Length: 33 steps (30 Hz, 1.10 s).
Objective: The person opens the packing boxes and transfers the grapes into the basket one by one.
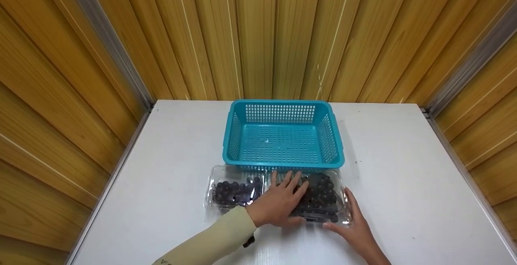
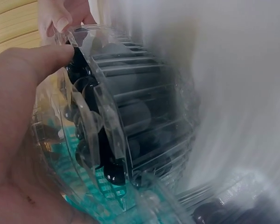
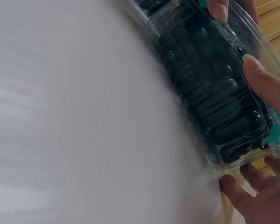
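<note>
Two clear plastic clamshell boxes of dark grapes sit side by side on the white table in the head view. My left hand (image 1: 278,205) lies across the lid of the right box (image 1: 323,196), fingers spread and fairly straight, thumb at its front edge. My right hand (image 1: 358,229) holds the same box at its front right corner, with the thumb on the front and fingers along the right end. In the right wrist view, both thumbs touch the front lid edge of the box (image 3: 210,88). The left box (image 1: 236,192) stands beside the left hand, untouched.
Directly behind the boxes stands a turquoise plastic basket (image 1: 282,164) with perforated walls and nothing inside. Wood-patterned panels (image 1: 258,34) enclose the white table (image 1: 169,168) at the back and both sides.
</note>
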Tool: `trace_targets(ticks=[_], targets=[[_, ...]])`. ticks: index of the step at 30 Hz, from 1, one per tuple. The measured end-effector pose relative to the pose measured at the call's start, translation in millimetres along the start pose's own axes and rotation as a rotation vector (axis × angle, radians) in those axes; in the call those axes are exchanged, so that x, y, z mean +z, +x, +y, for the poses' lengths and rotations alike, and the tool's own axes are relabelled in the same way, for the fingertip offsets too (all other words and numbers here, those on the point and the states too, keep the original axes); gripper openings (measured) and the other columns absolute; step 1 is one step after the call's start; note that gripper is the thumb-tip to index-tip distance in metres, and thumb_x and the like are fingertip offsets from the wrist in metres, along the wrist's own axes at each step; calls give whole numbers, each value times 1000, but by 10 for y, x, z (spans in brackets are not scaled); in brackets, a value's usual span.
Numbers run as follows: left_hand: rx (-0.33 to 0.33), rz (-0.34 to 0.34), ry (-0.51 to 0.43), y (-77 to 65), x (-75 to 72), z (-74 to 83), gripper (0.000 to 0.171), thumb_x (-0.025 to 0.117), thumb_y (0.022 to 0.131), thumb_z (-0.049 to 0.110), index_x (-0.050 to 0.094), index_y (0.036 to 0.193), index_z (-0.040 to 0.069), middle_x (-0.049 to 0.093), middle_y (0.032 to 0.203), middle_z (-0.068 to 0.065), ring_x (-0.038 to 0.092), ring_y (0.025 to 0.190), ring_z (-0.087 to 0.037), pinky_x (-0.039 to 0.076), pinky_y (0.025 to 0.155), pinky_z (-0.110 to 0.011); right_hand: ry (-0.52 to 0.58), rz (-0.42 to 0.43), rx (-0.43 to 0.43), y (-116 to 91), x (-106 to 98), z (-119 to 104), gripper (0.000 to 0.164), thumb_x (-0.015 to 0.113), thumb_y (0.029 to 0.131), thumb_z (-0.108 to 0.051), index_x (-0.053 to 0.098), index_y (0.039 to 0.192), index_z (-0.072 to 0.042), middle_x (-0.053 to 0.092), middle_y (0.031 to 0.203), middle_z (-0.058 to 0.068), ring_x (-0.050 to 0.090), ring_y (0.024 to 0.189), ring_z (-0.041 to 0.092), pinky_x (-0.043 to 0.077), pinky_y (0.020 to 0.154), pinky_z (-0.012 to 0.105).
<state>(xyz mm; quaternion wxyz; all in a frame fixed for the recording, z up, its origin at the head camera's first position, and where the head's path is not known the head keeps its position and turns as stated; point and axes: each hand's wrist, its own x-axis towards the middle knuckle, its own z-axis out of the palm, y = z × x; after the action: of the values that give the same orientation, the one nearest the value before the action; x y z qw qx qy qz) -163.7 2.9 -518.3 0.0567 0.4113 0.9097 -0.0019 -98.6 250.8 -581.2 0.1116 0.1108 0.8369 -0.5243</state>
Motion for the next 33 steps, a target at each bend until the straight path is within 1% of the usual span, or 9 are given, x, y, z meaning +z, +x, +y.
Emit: trace_targets(ticks=[6, 14, 20, 24, 30, 33], targets=[[18, 23, 12, 5, -4, -5, 92, 48, 86, 71, 19, 155, 19, 17, 162, -12, 22, 148, -34, 22, 112, -66, 0, 2, 19, -3, -1, -17, 125, 85, 69, -41, -6, 155, -33, -1, 165, 7, 4, 150, 40, 14, 116, 61], [25, 17, 8, -5, -46, -5, 91, 47, 87, 71, 18, 156, 19, 17, 162, -11, 22, 148, -35, 21, 112, -66, -8, 2, 33, -5, -6, -24, 123, 84, 70, -43, -4, 155, -34, -1, 165, 7, 3, 150, 40, 15, 116, 61], [28, 27, 22, -8, -74, -3, 90, 46, 87, 72, 20, 155, 19, 19, 161, -12, 25, 147, -35, 25, 111, -66, -25, -8, 5, -9, -6, 2, 121, 82, 71, -44, -3, 156, -31, 2, 165, 6, 1, 151, 37, 12, 117, 59], [24, 25, 22, -7, -90, 1, 89, 46, 87, 71, 21, 155, 19, 20, 161, -11, 27, 146, -35, 26, 110, -66, -35, -18, 9, -23, -7, 8, 119, 81, 73, -45, -5, 155, -33, 2, 165, 5, 1, 151, 37, 13, 117, 59], [18, -1, 1, -9, -124, -10, 87, 44, 89, 71, 20, 155, 20, 19, 162, -10, 26, 146, -34, 25, 111, -65, -44, -30, 23, -28, -2, 15, 116, 79, 75, -47, -6, 154, -38, 0, 165, 3, 3, 150, 39, 16, 116, 60], [13, -10, -13, -5, -134, -12, 87, 45, 88, 71, 20, 155, 21, 19, 162, -10, 26, 147, -34, 25, 112, -65, -31, -27, 8, -21, 5, 31, 115, 79, 76, -45, -5, 154, -39, 3, 165, 1, 5, 151, 36, 17, 117, 57]])
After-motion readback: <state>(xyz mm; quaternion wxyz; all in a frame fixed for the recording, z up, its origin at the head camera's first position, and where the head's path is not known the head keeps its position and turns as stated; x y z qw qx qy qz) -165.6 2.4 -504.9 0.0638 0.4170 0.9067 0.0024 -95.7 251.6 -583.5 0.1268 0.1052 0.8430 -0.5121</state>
